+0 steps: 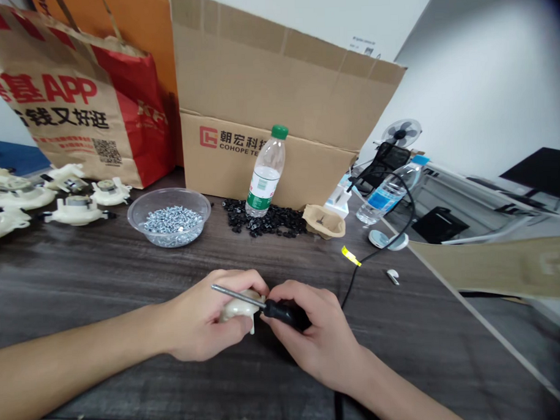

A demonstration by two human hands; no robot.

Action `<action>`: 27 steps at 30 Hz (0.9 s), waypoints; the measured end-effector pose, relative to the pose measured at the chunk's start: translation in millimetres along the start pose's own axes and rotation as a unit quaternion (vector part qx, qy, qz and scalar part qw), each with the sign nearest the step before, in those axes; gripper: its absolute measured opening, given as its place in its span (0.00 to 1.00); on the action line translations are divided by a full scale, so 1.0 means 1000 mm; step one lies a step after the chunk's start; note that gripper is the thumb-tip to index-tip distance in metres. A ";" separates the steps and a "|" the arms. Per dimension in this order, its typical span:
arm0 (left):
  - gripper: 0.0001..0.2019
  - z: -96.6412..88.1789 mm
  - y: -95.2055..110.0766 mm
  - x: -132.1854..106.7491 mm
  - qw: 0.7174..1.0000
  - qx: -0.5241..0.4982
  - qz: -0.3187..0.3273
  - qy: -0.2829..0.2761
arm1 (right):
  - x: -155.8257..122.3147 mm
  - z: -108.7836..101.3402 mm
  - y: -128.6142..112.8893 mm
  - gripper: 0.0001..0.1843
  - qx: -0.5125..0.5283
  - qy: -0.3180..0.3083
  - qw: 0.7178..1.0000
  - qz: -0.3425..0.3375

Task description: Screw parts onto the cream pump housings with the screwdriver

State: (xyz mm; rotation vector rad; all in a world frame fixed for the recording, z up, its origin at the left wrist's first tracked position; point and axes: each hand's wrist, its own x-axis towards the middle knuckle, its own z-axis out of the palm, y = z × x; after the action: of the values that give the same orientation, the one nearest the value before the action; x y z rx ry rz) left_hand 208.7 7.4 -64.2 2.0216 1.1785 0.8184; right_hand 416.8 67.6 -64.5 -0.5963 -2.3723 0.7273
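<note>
My left hand (pixel 205 320) is closed around a cream plastic part (pixel 237 308) low over the dark wooden table (pixel 103 289). My right hand (pixel 312 334) grips the black handle of a screwdriver (pixel 283 311). Its metal shaft runs left across the top of the part and the tip sticks out past my left fingers. Both hands touch each other at the part. A clear bowl of silver screws (pixel 170 217) stands behind them, with a heap of small black pieces (pixel 266 219) to its right.
Several cream plastic parts (pixel 78 208) lie at the far left. A paper bag (pixel 74 94) and a cardboard box (pixel 267 100) stand at the back. An upright water bottle (pixel 266 174), a lying bottle (pixel 385 197), a black cable (pixel 368 256) and the table's right edge are nearby.
</note>
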 end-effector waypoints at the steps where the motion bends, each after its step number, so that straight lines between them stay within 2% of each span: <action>1: 0.13 -0.001 0.001 0.000 1.000 -0.007 0.000 -0.003 | 0.000 0.000 0.000 0.10 0.000 -0.002 1.000 0.001; 5: 0.12 -0.003 0.004 0.001 0.999 -0.037 0.004 -0.013 | 0.000 -0.001 0.000 0.08 0.004 -0.002 1.000 0.005; 11: 0.13 -0.003 0.001 0.000 0.999 -0.031 0.002 -0.008 | 0.002 -0.001 -0.002 0.05 -0.006 0.001 1.000 0.001; 27: 0.13 0.001 0.000 0.002 1.000 0.005 0.024 0.007 | 0.000 -0.001 0.002 0.09 -0.004 -0.010 1.000 0.000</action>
State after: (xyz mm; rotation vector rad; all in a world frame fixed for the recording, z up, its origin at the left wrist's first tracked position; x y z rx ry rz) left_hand 210.5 8.3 -64.2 2.0624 1.1469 0.8528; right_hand 417.5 69.4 -64.7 -0.5944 -2.3939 0.7274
